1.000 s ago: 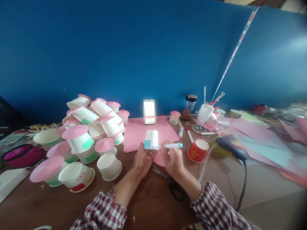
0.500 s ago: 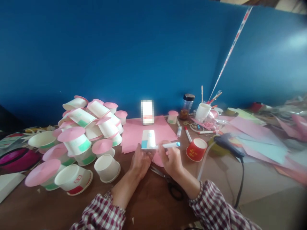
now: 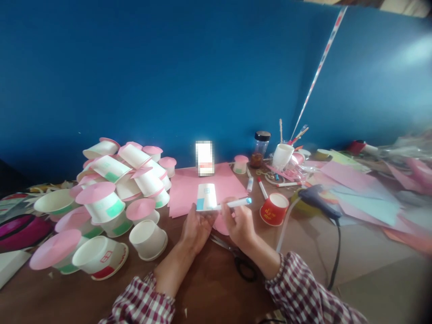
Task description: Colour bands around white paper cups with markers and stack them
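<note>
Two bare hands meet at the middle of the head view, sharing one small piece of work above the counter (image 3: 209, 294). The left hand (image 3: 197, 229) is curled around the lower part of a white paper cup (image 3: 209, 194), gripping it upside down with the rim lowest; that hold leaves the wall with its blue patch and small window drawing uncovered, probably so that the surface can be seen and reached. The right hand (image 3: 241, 222) is closed on a white marker (image 3: 234, 204) in a writing grip, its blue end pointing outward and its other end at the cup's lower edge, though whether the tip touches is too small to tell. Both hands sit close together, which likely steadies cup and pen against each other. Scissors (image 3: 245, 268) and a pink paper disc (image 3: 222, 225) lie just below and beside the right hand, within easy reach. Pink sheets (image 3: 178, 189) lie behind the cup. On the left, cups with pink cones (image 3: 110, 200) are stacked in a heap, perhaps to save room, while a red cup (image 3: 274, 210) and a glue gun (image 3: 317, 197) rest on the right, seemingly out of the hands' way.
</note>
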Action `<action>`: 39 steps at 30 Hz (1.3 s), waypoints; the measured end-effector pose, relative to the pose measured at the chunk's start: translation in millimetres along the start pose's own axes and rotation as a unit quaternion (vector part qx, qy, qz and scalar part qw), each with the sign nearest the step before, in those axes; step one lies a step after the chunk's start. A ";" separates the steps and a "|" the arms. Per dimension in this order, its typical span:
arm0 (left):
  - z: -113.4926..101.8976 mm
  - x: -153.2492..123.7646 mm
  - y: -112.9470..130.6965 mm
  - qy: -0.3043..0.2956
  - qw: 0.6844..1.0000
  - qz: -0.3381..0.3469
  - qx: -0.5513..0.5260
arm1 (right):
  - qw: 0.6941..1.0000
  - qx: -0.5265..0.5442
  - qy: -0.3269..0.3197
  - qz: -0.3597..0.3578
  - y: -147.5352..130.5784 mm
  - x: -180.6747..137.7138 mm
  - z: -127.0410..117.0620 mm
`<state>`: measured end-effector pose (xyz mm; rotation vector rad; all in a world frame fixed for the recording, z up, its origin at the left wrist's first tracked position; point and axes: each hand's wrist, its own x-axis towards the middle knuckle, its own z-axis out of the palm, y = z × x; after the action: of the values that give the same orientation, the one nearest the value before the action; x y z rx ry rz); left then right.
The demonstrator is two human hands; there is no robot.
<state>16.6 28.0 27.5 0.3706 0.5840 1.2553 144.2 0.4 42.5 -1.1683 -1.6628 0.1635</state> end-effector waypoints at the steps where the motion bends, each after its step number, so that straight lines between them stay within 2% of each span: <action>1: 0.0 0.0 0.1 -0.005 1.000 0.001 -0.002 | 1.000 0.002 0.005 0.004 0.2 0.0 0.0; 10: -1.6 1.8 0.9 0.006 0.999 -0.020 -0.025 | 1.000 0.006 -0.006 0.007 0.9 0.3 -0.7; 15: -1.6 1.1 1.7 -0.009 0.999 -0.031 -0.020 | 0.999 0.020 0.021 0.020 0.3 1.0 -0.8; 20: -0.8 0.9 2.4 -0.014 0.999 -0.020 -0.037 | 1.000 0.018 -0.005 0.017 0.3 0.7 -1.3; 39: -2.8 1.6 2.8 -0.042 0.996 -0.055 -0.053 | 0.998 0.053 0.019 0.042 1.6 0.5 -1.3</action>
<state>13.0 30.1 26.5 0.2975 0.4578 1.1546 146.1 1.1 42.4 -1.1542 -1.5540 0.2784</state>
